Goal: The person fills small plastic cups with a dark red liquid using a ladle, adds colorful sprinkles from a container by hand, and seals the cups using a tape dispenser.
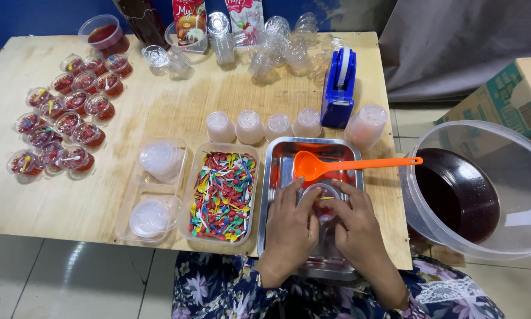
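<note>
Both your hands are down in the steel tray (280, 177), closed around a small clear cup (323, 199) at its middle. Your left hand (289, 227) cups its near-left side and your right hand (354, 227) wraps the right, thumbs pressing at the lid rim, so the grip is snug on the cup from both sides. Something red shows inside it, with a bit of yellow on top, perhaps a little spoon.

To seat that lid well, I'd judge you want even pressure round the rim, walking the thumbs round instead of squeezing the soft walls, and the cup kept flat on the tray floor.

Mind the orange ladle (336, 165): its bowl rests just beyond your fingertips and its handle juts out over the tray's right edge toward the big clear tub (513, 177) of dark red liquid. Left of you, the box of coloured spoons (223, 195) sits touching the tray. Beyond it, a row of cloudy cups (249, 126) and the blue tape dispenser (339, 88) stand close. The tray's near edge overhangs the worktop (159, 100) toward your lap. Open room lies left-centre, between the spoons and the finished cups (64, 118).
</note>
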